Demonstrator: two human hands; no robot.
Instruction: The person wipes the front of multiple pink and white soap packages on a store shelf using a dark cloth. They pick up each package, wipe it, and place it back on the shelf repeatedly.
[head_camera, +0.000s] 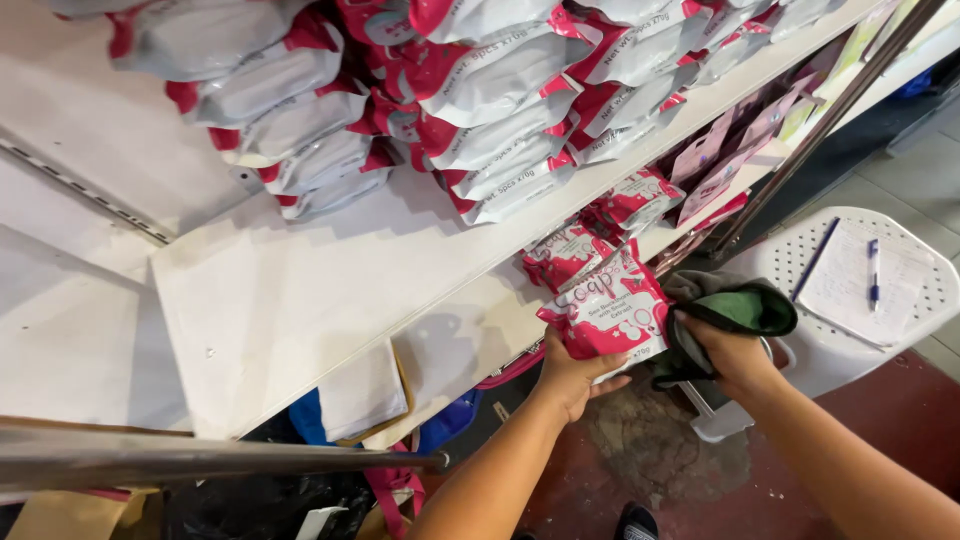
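Stacked red-and-white packs (480, 90) fill the upper white shelf (290, 290) | white plastic stool (800, 260) carries a notepad (860, 285) and blue pen (873, 270)

The left hand (572, 378) is gripping a red and white pack (606, 312) from below, just off the front edge of a white shelf (300, 290). The right hand (730, 352) is pressing a grey-green cloth (735, 305) against the pack's right side. More packs (480, 100) are lying stacked on the shelf beyond. A white stool (790, 260) to the right is carrying paper (860, 280) and a pen (873, 270).
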